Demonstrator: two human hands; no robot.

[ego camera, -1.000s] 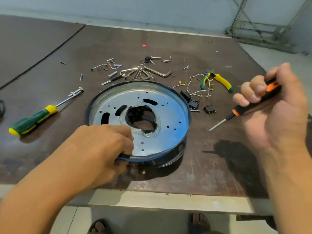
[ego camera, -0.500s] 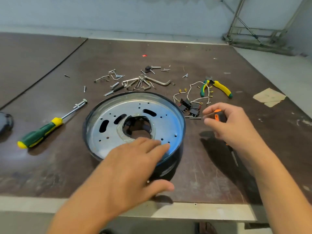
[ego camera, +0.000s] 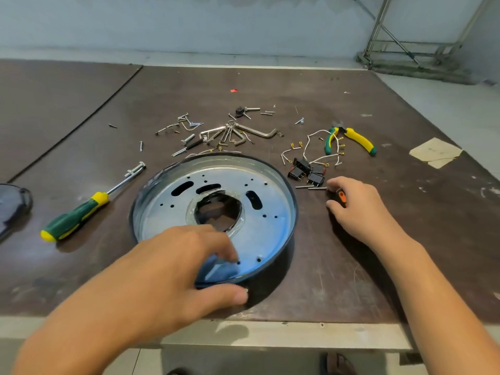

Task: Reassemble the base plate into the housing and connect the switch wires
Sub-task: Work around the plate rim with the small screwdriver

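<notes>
At the near edge of the desk (ego camera: pixel 338 269), two hands work around one round housing (ego camera: pixel 278 255). The left hand (ego camera: pixel 173 269) grasps the housing's near rim, thumb pressed on the dark outer wall and fingers curled over onto the silvery base plate (ego camera: pixel 267 220) seated inside, hiding the near-left part of both. The right hand (ego camera: pixel 359 204) lies knuckles-up on the desk just right of the housing, closed over a small screwdriver (ego camera: pixel 341 197); only a bit of its orange-and-black handle shows between the fingers, the shaft being covered. Through the plate's central hole dark parts show, too shadowed to identify. Three black switches (ego camera: pixel 307 173) sit just beyond the right hand, their thin white wires (ego camera: pixel 316 147) looping toward one pair of yellow-and-green pliers (ego camera: pixel 351 139); the wire count is hard to make out. Two slim screws lie between switches and hand. Farther off lies a set of hex keys (ego camera: pixel 238 133) amid scattered screws too small to count. One green-and-yellow screwdriver (ego camera: pixel 81 209) rests on the left, and a dark object (ego camera: pixel 12 204) is cut off by the left border.
</notes>
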